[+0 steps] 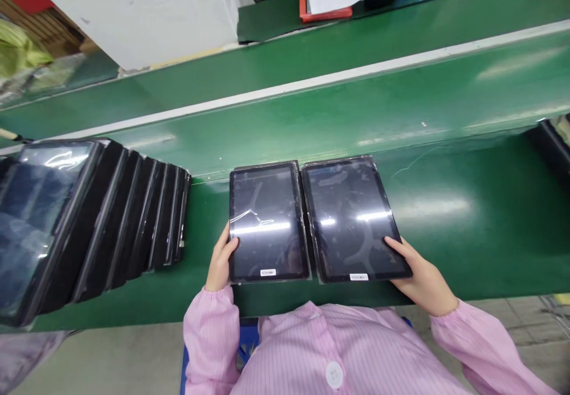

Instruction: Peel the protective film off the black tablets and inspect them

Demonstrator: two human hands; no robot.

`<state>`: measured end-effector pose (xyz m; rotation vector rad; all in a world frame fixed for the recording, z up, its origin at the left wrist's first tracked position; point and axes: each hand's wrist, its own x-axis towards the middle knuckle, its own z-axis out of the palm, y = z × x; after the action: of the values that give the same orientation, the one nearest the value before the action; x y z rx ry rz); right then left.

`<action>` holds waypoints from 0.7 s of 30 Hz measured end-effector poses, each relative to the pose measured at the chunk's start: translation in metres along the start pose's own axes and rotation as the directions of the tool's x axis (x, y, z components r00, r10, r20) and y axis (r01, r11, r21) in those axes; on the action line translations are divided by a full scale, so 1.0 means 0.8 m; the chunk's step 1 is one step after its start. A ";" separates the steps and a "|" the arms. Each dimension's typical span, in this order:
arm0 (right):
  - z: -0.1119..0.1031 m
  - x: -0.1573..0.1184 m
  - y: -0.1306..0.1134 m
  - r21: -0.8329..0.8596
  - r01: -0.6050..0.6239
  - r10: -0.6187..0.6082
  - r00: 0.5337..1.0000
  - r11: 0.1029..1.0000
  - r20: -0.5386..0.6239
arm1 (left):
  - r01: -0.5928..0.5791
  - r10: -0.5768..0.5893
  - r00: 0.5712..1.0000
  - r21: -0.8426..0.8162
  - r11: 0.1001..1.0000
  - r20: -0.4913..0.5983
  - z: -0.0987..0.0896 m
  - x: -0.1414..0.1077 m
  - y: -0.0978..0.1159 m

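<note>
Both thumbs (233, 245) were laid over outer edges, the left tablet (267, 205) gripped by the left hand (219, 261), the right tablet (345, 196) by the right hand (423, 279), right of the leaning black row (136, 223). Light edge pressure was judged best, sparing the creased clear film (252, 212). Flat, glossy, rectangular faces were contrasted with smooth green bench (445, 246).

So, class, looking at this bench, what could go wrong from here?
1. The left tablet and right tablet lie close together; shifting either might knock the other.
2. The left hand and right hand touch the glossy fronts, which could smudge.
3. The leaning row of tablets might slide if bumped.
</note>
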<state>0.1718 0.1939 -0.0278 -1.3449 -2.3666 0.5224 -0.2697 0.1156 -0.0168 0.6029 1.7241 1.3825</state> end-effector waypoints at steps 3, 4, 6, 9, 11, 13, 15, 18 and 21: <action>0.003 0.005 -0.008 -0.014 0.018 -0.019 0.998 1.000 -0.063 | -0.008 0.008 1.000 -0.012 1.000 0.008 0.002 -0.001 0.003; 0.005 0.004 -0.010 -0.020 0.017 -0.018 0.996 1.000 -0.085 | -0.012 0.012 1.000 -0.016 1.000 0.015 0.003 -0.001 0.004; 0.012 -0.001 -0.015 -0.038 0.004 -0.009 0.990 0.999 -0.142 | -0.020 0.020 1.000 -0.025 0.999 0.019 0.004 -0.002 0.006; 0.023 -0.012 -0.026 -0.088 -0.051 0.028 0.969 0.995 -0.247 | -0.035 0.035 0.999 -0.027 0.999 -0.009 0.006 -0.002 0.006; 0.029 -0.018 -0.034 -0.115 -0.087 0.049 0.955 0.990 -0.293 | -0.034 0.033 0.999 -0.027 0.999 -0.026 0.008 -0.002 0.006; 0.032 -0.021 -0.039 -0.132 -0.100 0.055 0.949 0.986 -0.312 | -0.030 0.029 0.999 -0.034 0.999 -0.023 0.008 -0.001 0.006; 0.033 -0.021 -0.040 -0.141 -0.103 0.053 0.946 0.985 -0.320 | -0.031 0.030 0.999 -0.042 0.999 -0.017 0.008 -0.001 0.005; 0.030 -0.013 -0.037 -0.148 -0.097 0.046 0.948 0.984 -0.314 | -0.051 0.051 0.999 -0.022 0.998 -0.014 0.007 0.000 0.005; 0.027 0.003 -0.032 -0.149 -0.109 0.056 0.946 0.983 -0.318 | -0.073 0.073 0.997 0.018 0.997 -0.013 0.004 0.002 0.005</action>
<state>0.1411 0.1812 -0.0340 -1.4811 -2.1362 0.1218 -0.2683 0.1196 -0.0133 0.6737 1.7423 1.4258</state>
